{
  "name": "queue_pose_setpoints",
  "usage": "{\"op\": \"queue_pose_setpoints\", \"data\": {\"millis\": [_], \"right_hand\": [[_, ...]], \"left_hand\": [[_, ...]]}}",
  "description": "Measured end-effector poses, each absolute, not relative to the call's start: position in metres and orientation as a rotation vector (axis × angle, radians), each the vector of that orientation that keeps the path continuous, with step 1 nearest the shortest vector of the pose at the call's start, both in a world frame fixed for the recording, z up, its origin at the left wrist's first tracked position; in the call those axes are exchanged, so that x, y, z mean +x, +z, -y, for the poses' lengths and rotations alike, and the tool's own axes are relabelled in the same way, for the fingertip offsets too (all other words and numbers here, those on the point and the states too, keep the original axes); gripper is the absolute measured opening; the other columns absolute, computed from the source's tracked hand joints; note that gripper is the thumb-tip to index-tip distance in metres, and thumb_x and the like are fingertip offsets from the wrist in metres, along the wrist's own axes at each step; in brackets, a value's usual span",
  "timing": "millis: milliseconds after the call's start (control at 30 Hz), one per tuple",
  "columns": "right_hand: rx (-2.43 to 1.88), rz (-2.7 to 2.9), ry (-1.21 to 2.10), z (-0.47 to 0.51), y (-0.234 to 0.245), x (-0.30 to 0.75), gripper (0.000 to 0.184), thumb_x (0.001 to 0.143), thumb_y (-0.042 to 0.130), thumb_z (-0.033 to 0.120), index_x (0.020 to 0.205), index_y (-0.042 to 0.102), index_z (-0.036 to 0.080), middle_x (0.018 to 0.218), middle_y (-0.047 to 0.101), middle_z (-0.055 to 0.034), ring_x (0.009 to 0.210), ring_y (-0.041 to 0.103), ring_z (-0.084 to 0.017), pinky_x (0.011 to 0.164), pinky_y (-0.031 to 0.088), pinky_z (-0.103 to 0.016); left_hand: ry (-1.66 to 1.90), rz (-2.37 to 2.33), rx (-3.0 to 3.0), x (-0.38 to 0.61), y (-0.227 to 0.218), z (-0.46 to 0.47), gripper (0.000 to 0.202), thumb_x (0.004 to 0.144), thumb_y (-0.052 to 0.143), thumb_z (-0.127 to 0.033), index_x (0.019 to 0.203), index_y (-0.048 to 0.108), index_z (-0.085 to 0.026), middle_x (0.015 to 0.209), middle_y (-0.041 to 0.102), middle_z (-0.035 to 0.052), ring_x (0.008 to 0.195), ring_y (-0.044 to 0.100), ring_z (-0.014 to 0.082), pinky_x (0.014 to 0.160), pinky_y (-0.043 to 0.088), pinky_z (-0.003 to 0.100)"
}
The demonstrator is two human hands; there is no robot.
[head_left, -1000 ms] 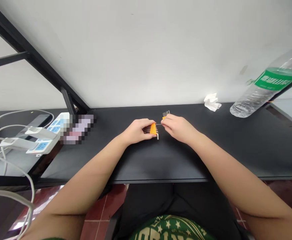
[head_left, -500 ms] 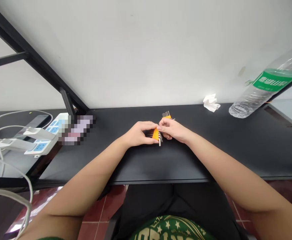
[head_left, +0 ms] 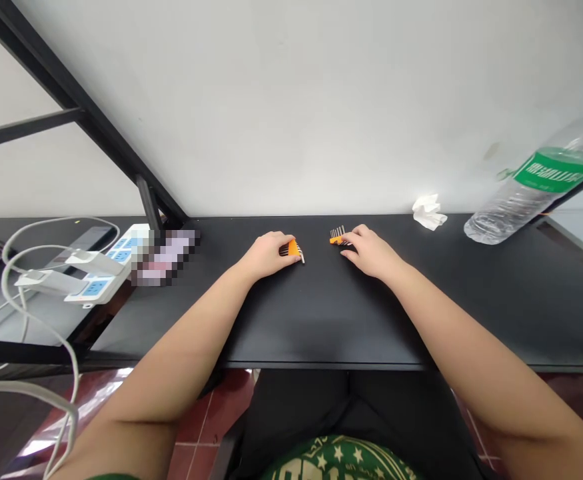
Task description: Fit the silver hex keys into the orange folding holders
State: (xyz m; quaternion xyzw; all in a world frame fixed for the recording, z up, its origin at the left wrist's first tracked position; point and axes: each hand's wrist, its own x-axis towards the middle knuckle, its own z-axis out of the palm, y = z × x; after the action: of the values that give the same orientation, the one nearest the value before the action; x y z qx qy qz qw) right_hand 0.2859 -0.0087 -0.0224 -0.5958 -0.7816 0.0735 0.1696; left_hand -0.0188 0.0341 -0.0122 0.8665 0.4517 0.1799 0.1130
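Head view. Both forearms rest on the black table (head_left: 321,313), hands well apart near its far edge.

Left hand (head_left: 266,253): fingers curled down over a key set (head_left: 294,249), an orange holder with short dark and silver keys sticking out to the right. The set lies on the table under the fingertips, with the thumb tucked against its near side. Grip reads as closed on it.

Right hand (head_left: 371,252): palm down, fingers loosely bent and pointing left, with the fingertips at a second key set (head_left: 337,235). This one is also orange, with dark keys fanned toward the wall (head_left: 296,100). Contact looks likely, but the set is too small here to tell whether it is pinched or only touched.

The two sets lie apart, bare table between them.

Surroundings: crumpled tissue (head_left: 427,210) at the far right of the table, and beyond it a clear water bottle (head_left: 536,187) with a green label. Power strip (head_left: 106,267) with white cables (head_left: 31,320) at the left, beside a black frame (head_left: 71,100).
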Motion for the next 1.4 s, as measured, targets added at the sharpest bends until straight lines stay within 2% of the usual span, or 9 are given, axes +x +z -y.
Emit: {"op": "queue_pose_setpoints", "data": {"millis": [133, 233, 367, 500, 700, 867, 1033, 1167, 1400], "right_hand": [[-1.667, 2.328, 0.193, 0.009, -0.025, 0.279, 0.016, 0.102, 0.057, 0.023, 0.114, 0.068, 0.020, 0.108, 0.063, -0.0110, 0.089, 0.062, -0.022, 0.068, 0.042, -0.030], [-1.598, 2.392, 0.203, 0.014, -0.021, 0.273, 0.016, 0.102, 0.054, 0.015, 0.112, 0.067, 0.019, 0.108, 0.066, -0.0115, 0.083, 0.062, -0.021, 0.069, 0.043, -0.030], [-1.437, 2.452, 0.271, 0.021, -0.014, 0.265, 0.017, 0.098, 0.055, 0.008, 0.103, 0.067, 0.017, 0.108, 0.070, -0.0122, 0.088, 0.065, -0.022, 0.078, 0.046, -0.032], [-1.209, 2.198, 0.695, 0.029, -0.008, 0.255, 0.009, 0.097, 0.062, 0.018, 0.091, 0.068, 0.019, 0.091, 0.072, -0.0047, 0.080, 0.064, -0.018, 0.077, 0.049, -0.032], [-0.956, 1.350, 1.469, 0.031, -0.008, 0.243, 0.031, 0.082, 0.084, 0.045, 0.090, 0.071, 0.018, 0.071, 0.066, -0.0002, 0.062, 0.061, -0.014, 0.065, 0.054, -0.031], [-0.822, 1.016, 1.677, 0.026, -0.016, 0.240, 0.036, 0.075, 0.092, 0.042, 0.089, 0.071, 0.018, 0.071, 0.067, 0.0003, 0.062, 0.061, -0.011, 0.066, 0.056, -0.028], [-0.851, 0.995, 1.766, 0.027, -0.014, 0.239, 0.036, 0.074, 0.093, 0.040, 0.088, 0.071, 0.016, 0.072, 0.068, -0.0009, 0.061, 0.062, -0.011, 0.063, 0.058, -0.026], [-0.973, 1.109, 1.749, 0.030, -0.010, 0.240, 0.034, 0.072, 0.095, 0.034, 0.087, 0.072, 0.014, 0.076, 0.070, -0.0037, 0.062, 0.065, -0.012, 0.060, 0.060, -0.025], [-0.994, 1.113, 1.850, 0.030, -0.011, 0.243, 0.031, 0.076, 0.092, 0.029, 0.091, 0.070, 0.014, 0.078, 0.072, -0.0048, 0.063, 0.068, -0.012, 0.060, 0.063, -0.025]], "left_hand": [[0.463, -1.512, 2.526, -0.020, -0.019, -0.038, 0.053, 0.091, 0.066, -0.049, 0.137, 0.067, -0.024, 0.133, 0.068, 0.0131, 0.123, 0.059, 0.0374, 0.098, 0.051, 0.050], [0.489, -1.550, 2.529, -0.016, -0.019, -0.035, 0.056, 0.092, 0.062, -0.039, 0.145, 0.061, -0.022, 0.144, 0.062, 0.0156, 0.131, 0.053, 0.0411, 0.103, 0.048, 0.056], [0.749, -1.292, 2.532, -0.009, -0.011, -0.026, 0.043, 0.092, 0.059, -0.029, 0.133, 0.068, -0.019, 0.126, 0.069, 0.0131, 0.110, 0.065, 0.0277, 0.098, 0.053, 0.044], [0.672, -0.985, 2.523, -0.002, -0.003, -0.013, 0.038, 0.092, 0.066, -0.040, 0.126, 0.070, -0.022, 0.099, 0.071, 0.0043, 0.073, 0.061, 0.0150, 0.077, 0.054, 0.033], [0.621, -0.972, 2.444, 0.011, -0.004, -0.005, 0.060, 0.081, 0.081, -0.055, 0.129, 0.067, -0.021, 0.103, 0.072, 0.0053, 0.080, 0.064, 0.0181, 0.077, 0.054, 0.035], [0.852, -1.022, 2.101, 0.021, -0.007, -0.004, 0.052, 0.078, 0.084, -0.047, 0.120, 0.069, -0.020, 0.108, 0.077, 0.0067, 0.095, 0.071, 0.0219, 0.091, 0.058, 0.039], [0.849, -0.929, 1.723, 0.022, -0.009, -0.005, 0.041, 0.080, 0.083, -0.048, 0.101, 0.071, -0.015, 0.093, 0.078, 0.0085, 0.081, 0.074, 0.0204, 0.076, 0.062, 0.037], [0.875, -0.926, 1.651, 0.020, -0.013, -0.008, 0.048, 0.080, 0.083, -0.050, 0.109, 0.067, -0.016, 0.101, 0.079, 0.0105, 0.088, 0.076, 0.0221, 0.075, 0.063, 0.035], [0.788, -0.945, 1.970, 0.020, -0.014, -0.006, 0.046, 0.089, 0.073, -0.047, 0.124, 0.063, -0.019, 0.117, 0.075, 0.0084, 0.106, 0.073, 0.0230, 0.096, 0.060, 0.040]]}}
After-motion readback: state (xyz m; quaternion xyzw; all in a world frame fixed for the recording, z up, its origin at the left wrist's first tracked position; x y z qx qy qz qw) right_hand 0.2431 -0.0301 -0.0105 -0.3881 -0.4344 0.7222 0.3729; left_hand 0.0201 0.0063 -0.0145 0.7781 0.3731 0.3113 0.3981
